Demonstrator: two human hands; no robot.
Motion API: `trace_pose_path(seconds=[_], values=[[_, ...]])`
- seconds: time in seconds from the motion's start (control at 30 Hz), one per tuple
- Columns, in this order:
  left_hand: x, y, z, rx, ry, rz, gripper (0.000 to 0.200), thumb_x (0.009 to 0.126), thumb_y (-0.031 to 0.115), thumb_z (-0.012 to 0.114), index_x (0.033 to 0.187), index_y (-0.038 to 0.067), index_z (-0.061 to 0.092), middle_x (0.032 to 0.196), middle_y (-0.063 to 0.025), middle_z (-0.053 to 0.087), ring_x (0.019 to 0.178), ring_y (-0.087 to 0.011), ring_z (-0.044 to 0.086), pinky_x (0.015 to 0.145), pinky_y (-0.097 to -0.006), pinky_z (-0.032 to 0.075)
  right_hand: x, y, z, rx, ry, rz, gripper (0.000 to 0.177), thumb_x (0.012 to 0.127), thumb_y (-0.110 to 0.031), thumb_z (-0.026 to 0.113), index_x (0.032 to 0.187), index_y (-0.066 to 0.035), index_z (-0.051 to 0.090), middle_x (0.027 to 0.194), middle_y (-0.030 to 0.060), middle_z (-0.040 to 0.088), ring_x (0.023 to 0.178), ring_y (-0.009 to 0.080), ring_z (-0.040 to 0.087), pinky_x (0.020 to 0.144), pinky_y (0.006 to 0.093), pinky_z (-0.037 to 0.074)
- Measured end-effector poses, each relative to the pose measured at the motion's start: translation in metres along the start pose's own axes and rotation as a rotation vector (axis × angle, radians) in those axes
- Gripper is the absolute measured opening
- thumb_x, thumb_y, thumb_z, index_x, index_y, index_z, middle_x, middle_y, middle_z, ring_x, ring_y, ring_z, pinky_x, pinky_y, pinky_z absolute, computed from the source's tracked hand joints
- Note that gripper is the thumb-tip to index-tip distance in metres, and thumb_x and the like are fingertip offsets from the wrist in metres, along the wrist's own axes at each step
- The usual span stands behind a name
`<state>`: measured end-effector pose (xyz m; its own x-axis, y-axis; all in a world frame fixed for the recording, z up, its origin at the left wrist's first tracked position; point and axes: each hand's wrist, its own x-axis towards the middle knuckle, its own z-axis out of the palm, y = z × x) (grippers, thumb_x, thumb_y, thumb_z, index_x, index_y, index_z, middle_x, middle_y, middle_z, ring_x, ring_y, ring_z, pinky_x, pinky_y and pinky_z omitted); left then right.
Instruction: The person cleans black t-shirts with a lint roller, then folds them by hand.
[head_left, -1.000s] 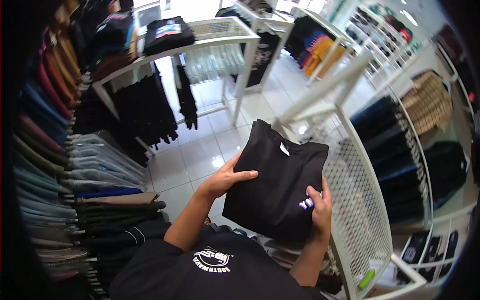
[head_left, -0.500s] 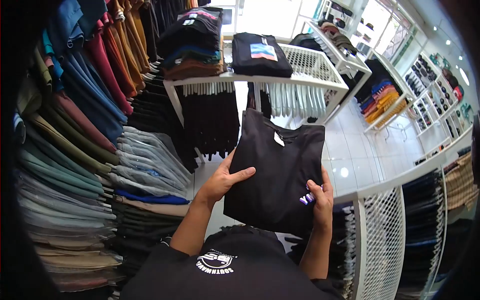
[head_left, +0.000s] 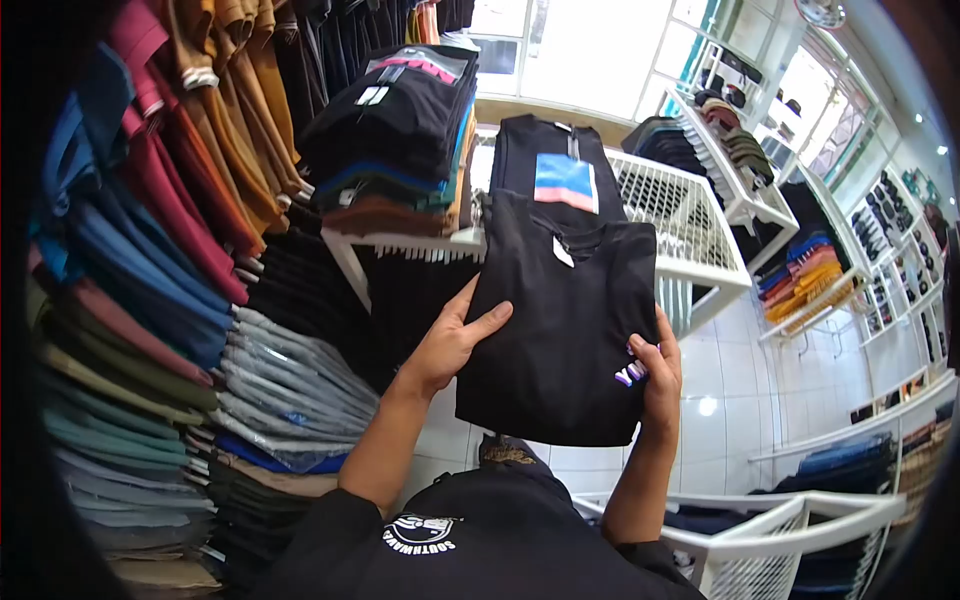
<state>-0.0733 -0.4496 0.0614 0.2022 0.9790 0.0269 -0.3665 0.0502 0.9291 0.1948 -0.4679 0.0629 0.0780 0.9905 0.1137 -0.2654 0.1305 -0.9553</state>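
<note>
A folded black T-shirt (head_left: 560,340) is held up in front of me, collar edge away from me, with a white tag at the neck and small white-purple lettering near its right side. My left hand (head_left: 455,335) grips its left edge, thumb on top and fingers underneath. On the right edge, my right hand (head_left: 657,375) pinches the cloth beside the lettering; its fingers are partly hidden behind the shirt. Just beyond the held shirt lies another folded black shirt with a blue, white and red print (head_left: 566,180), partly covered by it in view.
A white mesh-topped table (head_left: 675,195) carries a tall stack of folded shirts (head_left: 395,130) at its left. Hanging shirts (head_left: 170,230) line the left side. A white mesh rack (head_left: 760,545) stands low at the right, and shelves with accessories (head_left: 885,215) are farther back.
I have moved closer to the mesh table, so its stacks appear larger and lower. The held T-shirt now overlaps the printed shirt in view. Both hands keep their grip.
</note>
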Motion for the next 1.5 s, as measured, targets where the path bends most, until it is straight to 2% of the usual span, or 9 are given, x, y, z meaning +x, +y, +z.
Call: trace_pose_path(seconds=[0.33, 0.4, 0.5, 0.63, 0.9, 1.03, 1.1, 1.17, 1.5], values=[[0.269, 0.066, -0.023, -0.033, 0.025, 0.11, 0.063, 0.1, 0.021, 0.068, 0.152, -0.003, 0.044, 0.14, -0.0171, 0.06, 0.12, -0.0248, 0.065, 0.105, -0.0344, 0.051, 0.29, -0.03, 0.007, -0.042, -0.09, -0.07, 0.05, 0.098, -0.017, 0.062, 0.144, 0.002, 0.054, 0.111, 0.0051, 0.067, 0.093, 0.0107, 0.061, 0.084, 0.0243, 0.049], [0.303, 0.035, -0.046, 0.284, 0.29, 0.155, 0.066, 0.098, 0.025, 0.07, 0.15, -0.006, 0.045, 0.14, -0.0201, 0.06, 0.119, -0.0266, 0.066, 0.102, -0.0338, 0.052, 0.357, 0.031, -0.029, -0.131, -0.146, 0.083, 0.046, 0.099, -0.018, 0.062, 0.14, 0.001, 0.057, 0.11, 0.0056, 0.068, 0.095, 0.0118, 0.063, 0.085, 0.0246, 0.049], [0.301, -0.021, -0.07, 0.895, 0.4, -0.03, 0.07, 0.096, 0.028, 0.072, 0.149, -0.008, 0.045, 0.14, -0.0241, 0.059, 0.122, -0.0295, 0.064, 0.105, -0.0358, 0.051, 0.359, 0.084, -0.039, -0.402, -0.055, 0.248, 0.041, 0.099, -0.022, 0.065, 0.131, 0.002, 0.06, 0.115, 0.0072, 0.069, 0.102, 0.0122, 0.063, 0.089, 0.0267, 0.05], [0.288, -0.018, -0.071, 0.475, 0.303, -0.063, 0.071, 0.096, 0.026, 0.072, 0.15, -0.008, 0.042, 0.145, -0.0301, 0.054, 0.135, -0.0335, 0.055, 0.113, -0.0388, 0.042, 0.341, 0.087, -0.04, -0.273, -0.053, 0.208, 0.042, 0.103, -0.023, 0.065, 0.134, 0.005, 0.057, 0.111, 0.0087, 0.069, 0.099, 0.012, 0.064, 0.087, 0.0258, 0.051], [0.287, -0.022, -0.076, 0.804, 0.336, 0.038, 0.067, 0.1, 0.033, 0.066, 0.152, -0.001, 0.041, 0.147, -0.0282, 0.054, 0.132, -0.0403, 0.058, 0.11, -0.0429, 0.045, 0.322, 0.078, -0.036, -0.707, 0.016, 0.061, 0.05, 0.105, -0.026, 0.063, 0.143, 0.004, 0.049, 0.086, 0.011, 0.073, 0.078, 0.0109, 0.065, 0.069, 0.0279, 0.053], [0.241, 0.008, -0.031, 0.969, 0.434, 0.008, 0.068, 0.1, 0.037, 0.065, 0.152, 0.0, 0.042, 0.141, -0.0332, 0.057, 0.129, -0.0488, 0.057, 0.109, -0.0482, 0.045, 0.284, 0.044, -0.026, -0.978, 0.032, 0.015, 0.059, 0.106, -0.038, 0.057, 0.149, 0.002, 0.045, 0.097, 0.0217, 0.073, 0.076, 0.0207, 0.069, 0.073, 0.0309, 0.054], [0.237, -0.011, -0.031, 1.024, 0.467, 0.157, 0.067, 0.099, 0.039, 0.067, 0.15, 0.001, 0.045, 0.134, -0.0337, 0.061, 0.126, -0.05, 0.058, 0.107, -0.0494, 0.046, 0.271, 0.04, -0.016, -0.95, 0.048, 0.133, 0.059, 0.107, -0.039, 0.053, 0.15, 0.0, 0.043, 0.112, 0.0336, 0.07, 0.109, 0.0466, 0.069, 0.095, 0.048, 0.05], [0.236, -0.014, -0.028, 1.054, 0.489, 0.083, 0.062, 0.099, 0.04, 0.069, 0.147, 0.006, 0.05, 0.133, -0.032, 0.063, 0.123, -0.0472, 0.063, 0.103, -0.0469, 0.05, 0.268, 0.065, -0.023, -1.066, 0.039, -0.203, 0.055, 0.107, -0.036, 0.054, 0.148, 0.0, 0.046, 0.116, 0.0341, 0.069, 0.108, 0.0483, 0.068, 0.094, 0.0497, 0.051], [0.227, -0.026, -0.04, 1.156, 0.583, 0.182, 0.056, 0.097, 0.042, 0.07, 0.138, 0.006, 0.058, 0.118, -0.0304, 0.069, 0.109, -0.0486, 0.067, 0.092, -0.0501, 0.052, 0.251, 0.063, -0.009, -1.019, 0.175, -0.093, 0.041, 0.105, -0.03, 0.059, 0.136, -0.004, 0.058, 0.092, 0.0305, 0.072, 0.088, 0.0492, 0.07, 0.076, 0.0512, 0.052]])
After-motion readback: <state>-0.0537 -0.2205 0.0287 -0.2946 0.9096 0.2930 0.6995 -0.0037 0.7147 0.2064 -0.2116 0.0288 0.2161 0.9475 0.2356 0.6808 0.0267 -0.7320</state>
